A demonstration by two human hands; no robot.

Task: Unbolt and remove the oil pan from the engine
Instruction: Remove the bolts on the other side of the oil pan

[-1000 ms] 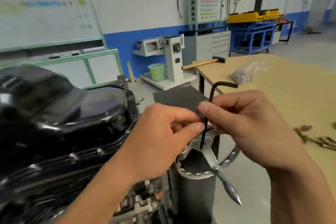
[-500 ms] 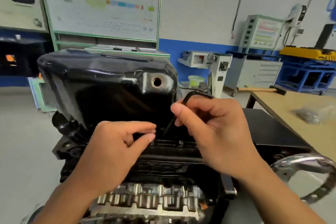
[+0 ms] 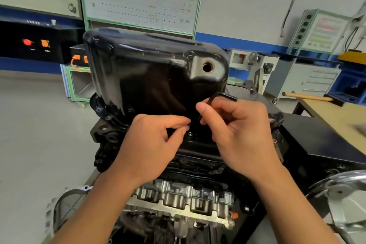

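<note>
The glossy black oil pan [image 3: 150, 69] sits on top of the upturned engine [image 3: 184, 200], its open drain hole [image 3: 207, 67] facing me. A bolt head [image 3: 190, 134] shows on the pan's near flange. My right hand [image 3: 237, 134] pinches a black L-shaped hex key [image 3: 221, 96] between thumb and forefinger, the long leg pointing down toward that bolt. My left hand [image 3: 150, 144] pinches the key's lower end just above the bolt. The key's tip is hidden between my fingers.
A wooden workbench [image 3: 336, 117] with a hammer [image 3: 309, 97] stands at the right. A black plate [image 3: 320, 144] lies beside the engine. The stand's chrome handwheel [image 3: 336, 194] is at the lower right. Training panels and cabinets line the back wall; grey floor lies at the left.
My view swung left from the workbench and handwheel onto the oil pan. Both hands carried the hex key over to the pan's near flange and lowered it toward a bolt.
</note>
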